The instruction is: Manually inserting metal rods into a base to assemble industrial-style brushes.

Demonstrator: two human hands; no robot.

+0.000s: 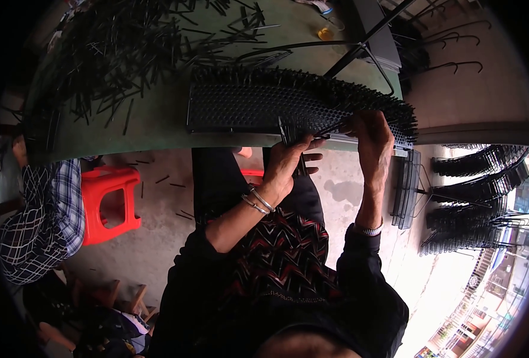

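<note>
My left hand [285, 164], with silver bangles at its wrist, is closed around a small bundle of thin black sticks [286, 132] at the table's near edge. To its right, my right hand [372, 134] pinches a thin dark stick [332, 127] over the front of a long black perforated rack [234, 106]. Many short black pieces [312, 82] stand in the rack along its far side and right end. Several holes in its left and front part show bare. Fingers partly hide the tips of the held sticks.
Loose black sticks [121, 53] lie heaped on the green table [163, 131] at the far left. A black metal frame [360, 48] rises behind the rack. Filled racks [479, 191] hang at the right. A red stool [109, 203] and another person's plaid sleeve [67, 203] are at the left.
</note>
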